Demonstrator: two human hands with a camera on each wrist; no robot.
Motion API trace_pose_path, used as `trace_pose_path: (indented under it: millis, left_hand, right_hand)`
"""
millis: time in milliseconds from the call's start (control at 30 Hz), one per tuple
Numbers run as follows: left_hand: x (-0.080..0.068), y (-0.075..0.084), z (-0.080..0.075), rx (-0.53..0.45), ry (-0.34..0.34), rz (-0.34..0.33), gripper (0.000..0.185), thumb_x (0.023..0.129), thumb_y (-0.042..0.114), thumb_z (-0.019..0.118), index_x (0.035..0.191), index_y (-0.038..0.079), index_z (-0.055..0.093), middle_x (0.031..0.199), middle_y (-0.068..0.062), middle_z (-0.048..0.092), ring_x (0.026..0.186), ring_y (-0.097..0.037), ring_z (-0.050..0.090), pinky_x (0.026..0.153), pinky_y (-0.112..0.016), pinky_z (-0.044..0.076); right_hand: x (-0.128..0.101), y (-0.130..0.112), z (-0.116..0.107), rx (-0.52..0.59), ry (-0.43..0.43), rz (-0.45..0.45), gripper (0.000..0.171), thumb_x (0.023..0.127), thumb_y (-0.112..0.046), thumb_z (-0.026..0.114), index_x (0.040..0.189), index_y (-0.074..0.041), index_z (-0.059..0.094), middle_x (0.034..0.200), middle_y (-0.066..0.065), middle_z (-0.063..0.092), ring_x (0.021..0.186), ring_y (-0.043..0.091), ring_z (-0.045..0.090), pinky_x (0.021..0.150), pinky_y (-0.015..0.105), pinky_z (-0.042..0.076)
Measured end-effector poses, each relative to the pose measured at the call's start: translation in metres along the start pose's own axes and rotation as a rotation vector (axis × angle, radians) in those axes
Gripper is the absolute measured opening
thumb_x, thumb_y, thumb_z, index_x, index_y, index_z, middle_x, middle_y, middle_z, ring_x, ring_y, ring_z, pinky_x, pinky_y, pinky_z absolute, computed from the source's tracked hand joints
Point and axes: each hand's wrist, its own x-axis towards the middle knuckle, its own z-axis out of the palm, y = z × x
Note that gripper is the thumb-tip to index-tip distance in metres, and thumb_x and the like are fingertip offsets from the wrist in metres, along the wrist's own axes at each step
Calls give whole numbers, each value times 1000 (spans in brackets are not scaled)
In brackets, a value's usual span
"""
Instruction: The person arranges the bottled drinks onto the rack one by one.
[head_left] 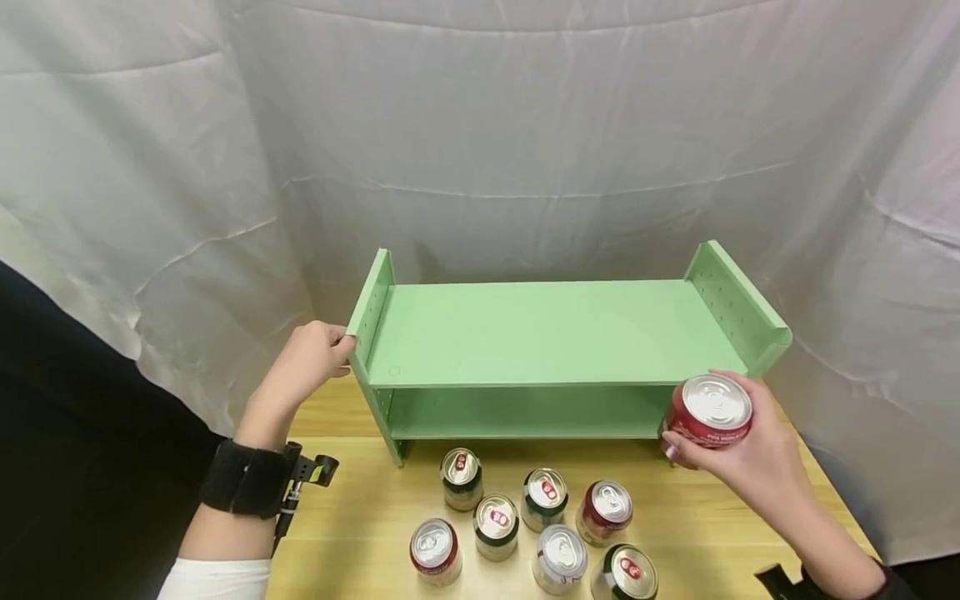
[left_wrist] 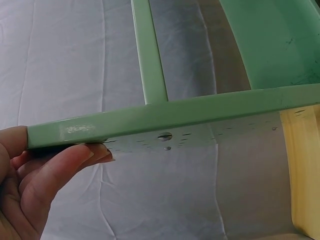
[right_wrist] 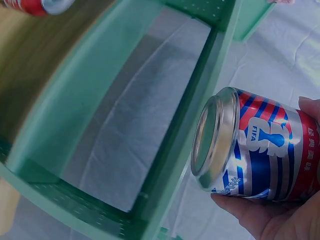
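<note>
My right hand (head_left: 757, 450) grips a red drink can (head_left: 716, 408) upright, just in front of the right end of a green two-tier shelf (head_left: 532, 333). Silver and blue stripes with a FIFA emblem mark the can's side in the right wrist view, where fingers and thumb wrap its lower part. My left hand (head_left: 311, 358) pinches the front top corner of the shelf's left side panel (left_wrist: 150, 120), thumb and fingers on opposite faces. Several cans stand on the table in front of the shelf, among them a dark green one (head_left: 461, 479) and a silver-white one (head_left: 560, 558).
The wooden table (head_left: 337, 500) carries the shelf. Red cans (head_left: 604, 512) and green cans (head_left: 630, 573) stand close together below the lower shelf board (head_left: 525, 412). A pale curtain (head_left: 525, 150) hangs behind and on both sides.
</note>
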Motion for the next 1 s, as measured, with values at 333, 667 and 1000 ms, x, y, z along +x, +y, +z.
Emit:
trace_pose_path:
  millis: [333, 667, 1000]
  left_hand:
    - [-6, -4, 2, 2, -24, -11, 36, 94, 11, 39, 59, 12, 34, 61, -7, 47, 84, -35, 70, 77, -42, 59]
    - [-4, -8, 2, 2, -29, 2, 37, 94, 10, 40, 58, 12, 33, 60, -6, 45, 82, -36, 70, 75, -40, 60]
    - [0, -12, 2, 1, -28, 10, 36, 93, 9, 40, 58, 12, 34, 60, -7, 46, 82, -36, 70, 74, -39, 60]
  right_hand:
    - [13, -2, -2, -12, -4, 52, 90, 56, -16, 91, 130, -1, 42, 111, 21, 59, 89, -21, 36, 66, 5, 36]
    - [30, 5, -5, 1, -16, 39, 88, 59, -17, 89, 132, -3, 41, 112, 21, 57, 89, -18, 38, 66, 5, 36]
    - [45, 15, -4, -1, -28, 47, 87, 64, -21, 87, 134, -5, 39, 117, 19, 54, 90, -15, 38, 67, 10, 37]
